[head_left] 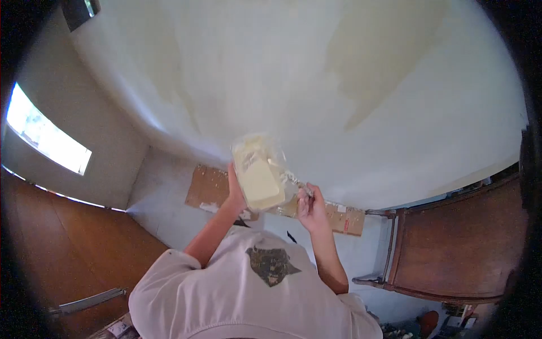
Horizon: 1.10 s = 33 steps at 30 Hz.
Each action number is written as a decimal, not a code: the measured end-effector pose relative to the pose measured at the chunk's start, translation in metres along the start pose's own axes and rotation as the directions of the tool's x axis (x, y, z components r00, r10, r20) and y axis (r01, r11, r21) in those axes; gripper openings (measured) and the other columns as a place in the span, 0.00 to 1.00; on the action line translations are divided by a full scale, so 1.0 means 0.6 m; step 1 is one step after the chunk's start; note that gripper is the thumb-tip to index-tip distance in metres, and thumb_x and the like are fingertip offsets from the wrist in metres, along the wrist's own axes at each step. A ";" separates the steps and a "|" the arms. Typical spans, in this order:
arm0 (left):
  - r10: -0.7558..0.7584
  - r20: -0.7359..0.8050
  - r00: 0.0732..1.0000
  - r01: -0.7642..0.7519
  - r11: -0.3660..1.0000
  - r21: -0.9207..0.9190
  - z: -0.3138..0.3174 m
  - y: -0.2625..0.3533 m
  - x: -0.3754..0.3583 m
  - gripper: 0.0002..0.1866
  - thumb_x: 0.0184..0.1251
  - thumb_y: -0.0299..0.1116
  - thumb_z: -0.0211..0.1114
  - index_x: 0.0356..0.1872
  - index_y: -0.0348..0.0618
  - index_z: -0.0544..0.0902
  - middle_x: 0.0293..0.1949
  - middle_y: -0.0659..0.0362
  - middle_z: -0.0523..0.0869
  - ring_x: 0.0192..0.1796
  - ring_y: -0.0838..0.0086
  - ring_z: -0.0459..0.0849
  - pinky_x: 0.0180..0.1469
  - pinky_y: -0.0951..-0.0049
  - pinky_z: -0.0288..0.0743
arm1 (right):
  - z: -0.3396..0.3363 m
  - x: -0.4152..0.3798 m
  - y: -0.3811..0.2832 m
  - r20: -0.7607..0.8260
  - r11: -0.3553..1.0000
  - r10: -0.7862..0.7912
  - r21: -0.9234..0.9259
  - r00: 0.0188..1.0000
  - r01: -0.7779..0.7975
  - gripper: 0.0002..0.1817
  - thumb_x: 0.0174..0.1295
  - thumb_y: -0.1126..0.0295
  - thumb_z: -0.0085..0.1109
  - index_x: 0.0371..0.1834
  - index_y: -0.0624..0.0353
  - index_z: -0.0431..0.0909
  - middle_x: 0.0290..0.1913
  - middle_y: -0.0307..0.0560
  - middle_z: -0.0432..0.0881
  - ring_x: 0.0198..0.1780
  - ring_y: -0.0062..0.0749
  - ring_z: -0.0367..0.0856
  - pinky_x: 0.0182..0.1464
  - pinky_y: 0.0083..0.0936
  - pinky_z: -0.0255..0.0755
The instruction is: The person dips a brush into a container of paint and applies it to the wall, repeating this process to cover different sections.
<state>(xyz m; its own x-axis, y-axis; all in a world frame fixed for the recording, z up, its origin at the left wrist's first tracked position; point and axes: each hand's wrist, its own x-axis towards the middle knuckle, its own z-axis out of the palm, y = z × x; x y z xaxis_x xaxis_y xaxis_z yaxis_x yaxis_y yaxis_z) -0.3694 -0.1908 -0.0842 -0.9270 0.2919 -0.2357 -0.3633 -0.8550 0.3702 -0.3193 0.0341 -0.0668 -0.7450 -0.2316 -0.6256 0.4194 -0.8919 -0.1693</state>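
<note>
A clear plastic tub (280, 151) is tilted in front of my chest, with pale cream paint (262, 185) pooled inside it. My left hand (235, 189) grips the tub along its left side, most of its fingers hidden behind it. On the other side, my right hand (312, 210) is closed around a small hand tool smeared with white (291, 179). The tool's head points to the tub's right edge, but blur hides its exact kind. Whitish smears mark the right fingers.
The wall (271, 73) ahead is whitish with darker beige patches. Paint-spotted cardboard (206, 186) lies along its foot. A brown wooden piece of furniture (451, 243) stands at the right, a brown door (73, 243) at the left. A bright window (48, 133) is in the left wall.
</note>
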 end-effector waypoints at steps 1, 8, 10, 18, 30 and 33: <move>-0.017 -0.007 1.000 0.017 1.000 0.000 0.022 0.012 0.003 0.34 0.71 0.63 0.33 0.64 0.51 0.72 0.56 0.56 0.81 0.57 0.60 0.81 0.60 0.53 0.76 | 0.007 0.003 -0.001 0.005 1.000 0.004 0.008 1.000 -0.004 0.13 0.64 0.63 0.60 0.43 0.61 0.78 0.32 0.47 0.86 0.29 0.30 0.86 0.29 0.18 0.84; -0.023 0.083 0.996 0.024 1.000 -0.010 0.009 0.020 0.006 0.36 0.70 0.65 0.34 0.66 0.51 0.70 0.59 0.56 0.79 0.59 0.59 0.80 0.62 0.52 0.74 | 0.006 0.005 0.020 0.043 0.981 0.042 0.186 0.998 -0.049 0.12 0.66 0.62 0.57 0.38 0.60 0.79 0.27 0.43 0.85 0.25 0.28 0.85 0.28 0.20 0.84; -0.103 0.014 0.995 0.103 0.994 0.039 -0.013 0.005 0.001 0.37 0.69 0.65 0.34 0.67 0.52 0.69 0.60 0.56 0.78 0.61 0.58 0.79 0.63 0.50 0.72 | -0.023 0.000 0.030 -0.024 0.957 0.024 0.288 0.999 -0.017 0.13 0.66 0.60 0.56 0.37 0.59 0.79 0.27 0.43 0.84 0.26 0.29 0.84 0.27 0.21 0.84; -0.077 0.156 0.985 0.069 0.996 0.054 0.043 -0.053 -0.020 0.36 0.68 0.67 0.43 0.66 0.52 0.71 0.58 0.56 0.80 0.57 0.58 0.81 0.58 0.47 0.77 | 0.062 -0.139 -0.189 0.317 0.862 -0.507 0.185 0.802 0.472 0.10 0.69 0.63 0.56 0.34 0.56 0.78 0.28 0.42 0.82 0.31 0.28 0.82 0.35 0.20 0.82; -0.031 0.158 0.987 0.020 0.997 0.072 0.007 0.006 0.011 0.37 0.67 0.69 0.41 0.65 0.53 0.71 0.58 0.57 0.80 0.57 0.58 0.81 0.58 0.45 0.76 | 0.482 -0.349 -0.404 0.494 -0.380 -0.817 -0.072 -0.298 0.922 0.17 0.69 0.67 0.57 0.53 0.72 0.76 0.45 0.52 0.84 0.48 0.35 0.84 0.55 0.27 0.79; -0.009 0.172 0.985 0.000 0.999 0.053 0.049 0.004 -0.016 0.37 0.67 0.69 0.41 0.65 0.52 0.71 0.58 0.57 0.80 0.57 0.59 0.81 0.58 0.46 0.77 | 0.501 -0.357 -0.428 0.538 -0.507 -0.754 -0.115 -0.376 0.854 0.18 0.69 0.67 0.58 0.53 0.74 0.76 0.43 0.52 0.84 0.47 0.34 0.84 0.54 0.27 0.80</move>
<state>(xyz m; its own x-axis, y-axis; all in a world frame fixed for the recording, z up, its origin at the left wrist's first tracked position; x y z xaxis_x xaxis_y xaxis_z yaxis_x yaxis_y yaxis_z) -0.3639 -0.1832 -0.0548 -0.9260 0.3688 -0.0806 -0.3674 -0.8312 0.4173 -0.4233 0.1957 0.3395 -0.3158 0.5507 0.7727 -0.7896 0.2990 -0.5359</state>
